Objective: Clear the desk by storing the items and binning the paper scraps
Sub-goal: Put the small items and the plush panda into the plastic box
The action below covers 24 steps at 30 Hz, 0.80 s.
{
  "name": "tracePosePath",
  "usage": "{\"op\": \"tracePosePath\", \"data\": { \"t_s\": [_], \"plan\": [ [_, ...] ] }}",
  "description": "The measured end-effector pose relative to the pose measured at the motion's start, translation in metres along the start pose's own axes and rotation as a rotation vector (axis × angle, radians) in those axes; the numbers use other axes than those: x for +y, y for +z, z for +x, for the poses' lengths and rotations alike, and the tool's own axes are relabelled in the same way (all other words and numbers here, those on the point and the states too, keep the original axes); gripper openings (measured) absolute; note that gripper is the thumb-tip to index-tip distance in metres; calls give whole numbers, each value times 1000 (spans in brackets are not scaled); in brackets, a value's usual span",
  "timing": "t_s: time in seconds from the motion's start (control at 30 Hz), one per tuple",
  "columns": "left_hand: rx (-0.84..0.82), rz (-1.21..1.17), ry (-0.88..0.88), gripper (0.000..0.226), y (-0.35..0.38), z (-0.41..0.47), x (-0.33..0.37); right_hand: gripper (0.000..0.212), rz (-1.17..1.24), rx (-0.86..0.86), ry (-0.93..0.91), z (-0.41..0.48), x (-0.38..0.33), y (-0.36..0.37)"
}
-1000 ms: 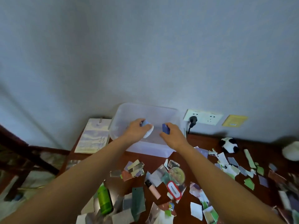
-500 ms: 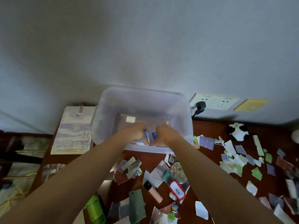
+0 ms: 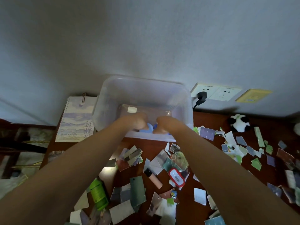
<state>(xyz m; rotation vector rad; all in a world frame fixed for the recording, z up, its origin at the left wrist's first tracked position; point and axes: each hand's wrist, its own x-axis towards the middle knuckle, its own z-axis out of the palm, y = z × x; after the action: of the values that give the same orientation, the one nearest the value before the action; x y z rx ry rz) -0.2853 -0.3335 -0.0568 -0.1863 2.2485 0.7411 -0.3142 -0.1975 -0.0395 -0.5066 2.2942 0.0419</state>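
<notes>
Plastic, clear and a little milky, surrounded both hands: the left hand (image 3: 138,122) and the right hand (image 3: 163,125) were lowered side by side into the plastic box (image 3: 103,111), close to its near wall. Their backs faced the camera and the fingers bent down out of sight, so I cannot tell if they were gripping or only resting. Between and under the two hands a pale blue round thing (image 3: 146,130) lay on the bottom of the box, touching the left hand. A smaller, darker blue piece showed beside the right hand (what it was I cannot say).

The box stood at the back of the reddish-brown desk (image 3: 211,118), against the wall. Left of it a spiral notebook (image 3: 76,120) leaned on the wall. Right of it a black plug (image 3: 201,96) sat in a white socket (image 3: 224,94), and a panda plush (image 3: 239,123) lay further right.

Near the forearms, paper scraps (image 3: 200,196) covered much of the desk. Among them lay a green bottle (image 3: 98,194), a peach tube with black cap (image 3: 153,177), a round clear dish (image 3: 179,159) and a red-rimmed object (image 3: 176,177).
</notes>
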Motion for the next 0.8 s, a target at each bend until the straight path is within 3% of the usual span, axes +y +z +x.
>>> {"op": "tracePosePath", "data": {
  "t_s": [0.1, 0.23, 0.43, 0.53, 0.8],
  "plan": [
    [324, -76, 36, 25, 1, -27, 7, 20, 122, 141, 25, -19, -7, -3],
    [754, -490, 233, 23, 14, -72, 11, 25, 323, 524, -28, -59, -12, 4],
    [959, -529, 312, 31, 60, -143, -3, 25, 524, 917, -304, -123, -23, 52],
    [983, -542, 209, 30, 90, -167, -16, 24, 484, 925, -400, -145, -31, 85],
    [862, -488, -64, 31, 152, -194, -68, 29, 390, 626, -399, -153, -59, 158]
  ]
}}
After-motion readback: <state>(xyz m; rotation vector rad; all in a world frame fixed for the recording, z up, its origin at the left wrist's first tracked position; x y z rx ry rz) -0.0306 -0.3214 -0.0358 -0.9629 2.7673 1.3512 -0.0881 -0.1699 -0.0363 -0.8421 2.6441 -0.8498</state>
